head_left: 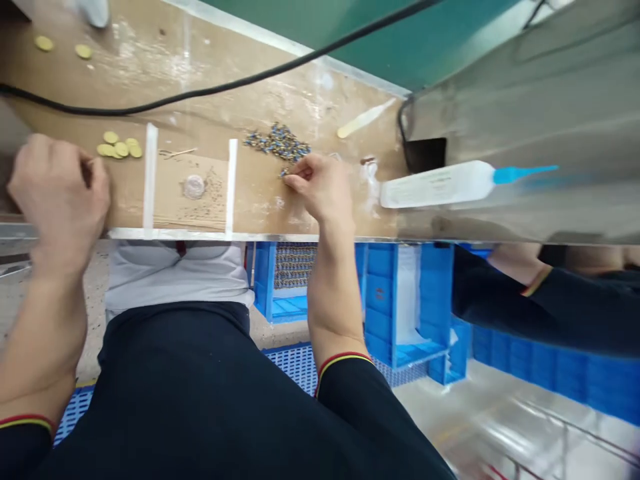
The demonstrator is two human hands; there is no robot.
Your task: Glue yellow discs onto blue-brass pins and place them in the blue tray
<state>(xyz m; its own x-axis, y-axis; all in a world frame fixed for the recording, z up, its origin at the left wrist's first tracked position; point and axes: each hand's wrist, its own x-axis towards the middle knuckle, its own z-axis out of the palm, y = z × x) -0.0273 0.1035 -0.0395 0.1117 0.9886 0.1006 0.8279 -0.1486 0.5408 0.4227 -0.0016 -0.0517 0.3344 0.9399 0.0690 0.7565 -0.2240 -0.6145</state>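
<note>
My right hand [320,187] rests on the brown worktable [260,200], its fingertips pinched at the near edge of a heap of small blue-grey parts [278,141]. Whatever they pinch is too small to name. My left hand [60,193] is curled in a loose fist at the table's left end, beside a cluster of yellow discs [120,148]. What it holds, if anything, is hidden. Between two white strips [150,177] lies a cardboard pad with a round silvery piece [194,187].
A white tube with a blue nozzle [450,183] lies right of my hand. A black cable [210,90] crosses the table. A pale stick [365,119] lies further back. Blue bins [395,300] stand under the table. Another person's dark sleeve [550,300] reaches in at right.
</note>
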